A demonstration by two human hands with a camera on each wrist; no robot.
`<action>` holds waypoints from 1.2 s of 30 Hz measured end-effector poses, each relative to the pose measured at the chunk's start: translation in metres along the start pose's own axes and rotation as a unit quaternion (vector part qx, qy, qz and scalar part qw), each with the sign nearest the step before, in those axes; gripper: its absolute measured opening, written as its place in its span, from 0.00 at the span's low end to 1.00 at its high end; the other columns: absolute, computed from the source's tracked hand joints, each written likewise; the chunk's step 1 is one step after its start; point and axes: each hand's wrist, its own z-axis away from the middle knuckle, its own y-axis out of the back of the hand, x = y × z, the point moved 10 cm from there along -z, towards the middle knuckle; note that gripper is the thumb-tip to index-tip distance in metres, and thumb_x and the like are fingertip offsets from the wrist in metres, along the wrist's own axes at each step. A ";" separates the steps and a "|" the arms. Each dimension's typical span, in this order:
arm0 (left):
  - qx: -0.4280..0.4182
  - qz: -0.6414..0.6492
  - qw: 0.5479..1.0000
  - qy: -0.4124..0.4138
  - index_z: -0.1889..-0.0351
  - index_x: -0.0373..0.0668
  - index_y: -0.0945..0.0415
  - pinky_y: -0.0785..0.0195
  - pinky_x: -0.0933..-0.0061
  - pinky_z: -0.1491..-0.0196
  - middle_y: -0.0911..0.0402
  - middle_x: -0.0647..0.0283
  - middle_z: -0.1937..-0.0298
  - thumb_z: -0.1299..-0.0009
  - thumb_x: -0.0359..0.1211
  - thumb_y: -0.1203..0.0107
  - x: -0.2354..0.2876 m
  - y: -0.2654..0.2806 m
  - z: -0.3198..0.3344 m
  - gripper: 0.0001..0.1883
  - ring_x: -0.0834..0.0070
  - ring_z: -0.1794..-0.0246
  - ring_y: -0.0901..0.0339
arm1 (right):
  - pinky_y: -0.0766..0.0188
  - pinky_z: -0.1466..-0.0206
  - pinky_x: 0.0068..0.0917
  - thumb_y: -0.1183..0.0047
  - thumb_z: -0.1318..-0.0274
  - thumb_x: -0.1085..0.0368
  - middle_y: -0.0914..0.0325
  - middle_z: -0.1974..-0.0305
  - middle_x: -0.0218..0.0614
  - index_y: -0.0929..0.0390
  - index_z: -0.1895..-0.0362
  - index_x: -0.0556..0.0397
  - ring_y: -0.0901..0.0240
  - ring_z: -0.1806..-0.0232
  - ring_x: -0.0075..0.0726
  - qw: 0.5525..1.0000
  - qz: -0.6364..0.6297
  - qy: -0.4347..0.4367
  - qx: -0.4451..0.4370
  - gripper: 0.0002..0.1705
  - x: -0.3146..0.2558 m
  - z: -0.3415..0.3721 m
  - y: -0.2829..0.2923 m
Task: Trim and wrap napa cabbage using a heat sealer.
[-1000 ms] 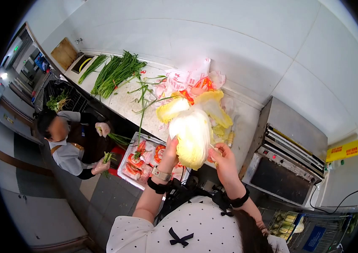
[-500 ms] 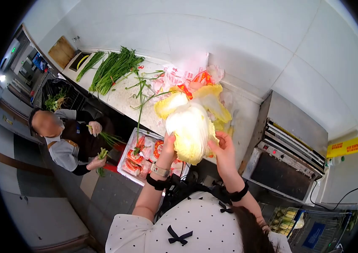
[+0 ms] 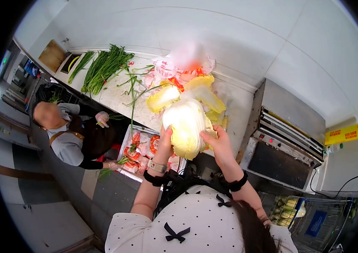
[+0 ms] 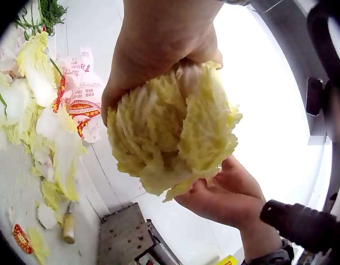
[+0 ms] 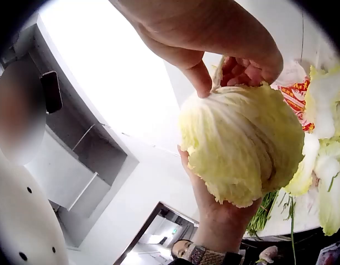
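A Chinese cabbage (image 3: pixel 184 126), white at the base with yellow leaf tips, is held above the counter's front edge. My left hand (image 3: pixel 167 141) grips its left side; in the left wrist view this hand (image 4: pixel 159 47) wraps over the head of leaves. My right hand (image 3: pixel 217 145) is at the other side. In the right wrist view its thumb and fingers (image 5: pixel 201 80) pinch the edge of an outer leaf (image 5: pixel 218 74) that stands out from the head. Loose cabbage leaves (image 3: pixel 206 93) lie on the counter behind, beside printed plastic bags (image 3: pixel 164 67).
Green stalks (image 3: pixel 105 69) lie along the counter (image 3: pixel 115 99). A wooden-handled tool (image 4: pixel 69 227) lies near the leaves. A white box (image 3: pixel 124 147) of packaged goods stands below, left. Another person (image 3: pixel 71 135) handles greens there. A metal machine (image 3: pixel 288 143) stands right, above a wire cart (image 3: pixel 313 223).
My right fingers have moved in from the cabbage's lower right and now pinch a leaf edge. The other person's lower hand, with greens, has moved toward the white box.
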 end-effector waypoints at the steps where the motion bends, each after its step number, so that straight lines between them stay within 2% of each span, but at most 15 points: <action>1: 0.002 -0.013 1.000 -0.004 0.36 0.36 0.51 0.36 0.65 0.44 0.36 0.53 0.42 0.35 0.41 0.52 0.001 0.000 0.000 0.33 0.65 0.43 0.34 | 0.37 0.51 0.23 0.40 0.52 0.65 0.27 0.58 0.33 0.30 0.54 0.61 0.32 0.56 0.23 1.000 0.016 -0.011 -0.001 0.22 0.003 -0.001 0.002; 5: 0.001 -0.055 0.998 -0.022 0.36 0.35 0.50 0.36 0.66 0.44 0.36 0.53 0.42 0.36 0.37 0.53 0.012 -0.007 0.002 0.32 0.66 0.43 0.34 | 0.36 0.54 0.22 0.38 0.54 0.64 0.26 0.59 0.33 0.29 0.55 0.60 0.32 0.57 0.23 0.998 0.014 -0.046 -0.051 0.23 0.011 -0.002 -0.001; 8: 0.002 -0.078 0.996 -0.040 0.36 0.34 0.49 0.36 0.67 0.44 0.36 0.53 0.42 0.38 0.34 0.53 0.017 -0.011 0.000 0.32 0.66 0.44 0.34 | 0.36 0.57 0.21 0.37 0.56 0.65 0.26 0.63 0.31 0.28 0.57 0.59 0.32 0.61 0.22 0.997 0.030 -0.048 -0.056 0.21 0.004 0.001 -0.004; 11: 0.027 -0.144 0.987 -0.069 0.36 0.34 0.49 0.36 0.67 0.44 0.35 0.53 0.42 0.38 0.33 0.54 0.028 -0.016 0.000 0.31 0.66 0.44 0.33 | 0.36 0.61 0.19 0.37 0.57 0.66 0.27 0.67 0.29 0.28 0.63 0.56 0.33 0.65 0.21 0.984 0.164 -0.039 -0.056 0.17 0.014 0.004 0.000; 12: 0.039 -0.172 0.981 -0.079 0.36 0.34 0.49 0.36 0.67 0.44 0.35 0.53 0.42 0.38 0.33 0.54 0.031 -0.017 0.000 0.31 0.66 0.44 0.33 | 0.36 0.61 0.19 0.37 0.57 0.66 0.29 0.68 0.28 0.29 0.64 0.56 0.34 0.65 0.20 0.988 0.150 -0.029 -0.037 0.16 0.015 0.003 0.002; 15: 0.050 -0.062 0.997 -0.022 0.37 0.35 0.48 0.36 0.67 0.44 0.35 0.54 0.43 0.37 0.33 0.54 0.014 -0.006 -0.002 0.31 0.67 0.44 0.33 | 0.38 0.61 0.17 0.36 0.58 0.68 0.32 0.69 0.26 0.31 0.67 0.53 0.36 0.66 0.19 0.994 0.106 0.014 0.019 0.16 0.017 0.002 0.003; 17: 0.053 -0.056 0.997 -0.012 0.37 0.35 0.48 0.36 0.67 0.45 0.35 0.54 0.43 0.37 0.34 0.54 0.011 -0.007 -0.002 0.30 0.67 0.44 0.33 | 0.39 0.61 0.17 0.36 0.58 0.68 0.33 0.69 0.26 0.32 0.66 0.53 0.37 0.66 0.19 0.994 0.075 0.059 0.047 0.17 0.011 0.001 0.006; 21: 0.024 -0.059 0.998 -0.019 0.37 0.35 0.48 0.36 0.67 0.45 0.34 0.54 0.43 0.36 0.34 0.55 0.014 -0.016 -0.001 0.29 0.67 0.45 0.33 | 0.39 0.61 0.17 0.35 0.60 0.69 0.34 0.70 0.26 0.33 0.65 0.54 0.38 0.66 0.20 0.996 0.065 0.035 0.041 0.19 0.015 -0.001 0.006; 26: 0.042 -0.085 0.995 -0.022 0.37 0.35 0.48 0.37 0.68 0.45 0.34 0.53 0.44 0.34 0.34 0.56 0.015 -0.013 0.000 0.28 0.68 0.45 0.33 | 0.39 0.64 0.17 0.34 0.60 0.69 0.34 0.71 0.26 0.32 0.66 0.54 0.39 0.69 0.20 0.997 0.070 0.002 0.033 0.19 0.019 -0.004 0.006; 36: 0.038 -0.090 0.995 -0.016 0.36 0.35 0.49 0.38 0.68 0.44 0.35 0.54 0.43 0.35 0.33 0.55 0.012 -0.016 -0.002 0.29 0.68 0.44 0.34 | 0.42 0.65 0.16 0.35 0.60 0.71 0.36 0.72 0.24 0.34 0.68 0.52 0.41 0.69 0.18 0.998 0.044 0.037 0.035 0.18 0.011 0.000 0.006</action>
